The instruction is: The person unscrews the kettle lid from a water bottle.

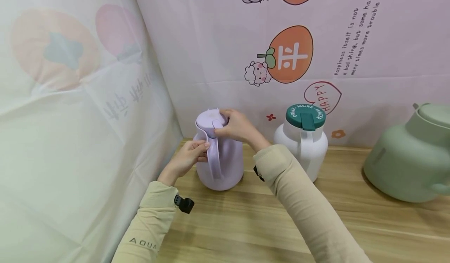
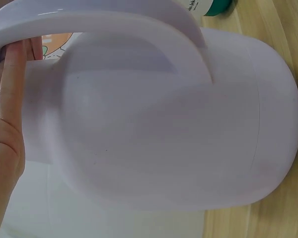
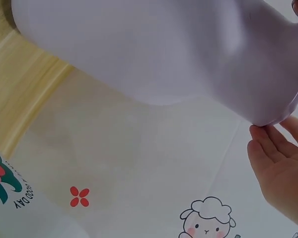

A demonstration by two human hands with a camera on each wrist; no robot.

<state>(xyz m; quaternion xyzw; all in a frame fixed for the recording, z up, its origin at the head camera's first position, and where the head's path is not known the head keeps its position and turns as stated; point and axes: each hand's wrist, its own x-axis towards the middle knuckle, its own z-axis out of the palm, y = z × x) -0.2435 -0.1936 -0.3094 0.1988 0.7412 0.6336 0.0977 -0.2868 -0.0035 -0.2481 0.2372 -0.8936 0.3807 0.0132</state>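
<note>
A lilac insulated jug (image 1: 230,165) stands upright on the wooden table, close to the corner of the cloth backdrop. My left hand (image 1: 190,153) pinches the upper part of the jug's handle (image 1: 213,159), thumb on the near side. In the left wrist view, its fingers (image 2: 12,89) pass beneath the handle's top end. My right hand (image 1: 239,126) holds the jug's round lid (image 1: 211,118), with the thumb at the front and the fingers at the far side. The right wrist view has those fingertips (image 3: 260,131) against the rim. The lid sits on the jug's neck.
Right of the lilac jug stands a white jug (image 1: 318,153) with a green lid (image 1: 295,116). Farther right is a sage-green jug (image 1: 404,157). Printed cloth (image 1: 218,59) hangs behind the table (image 1: 218,224) and along its left side.
</note>
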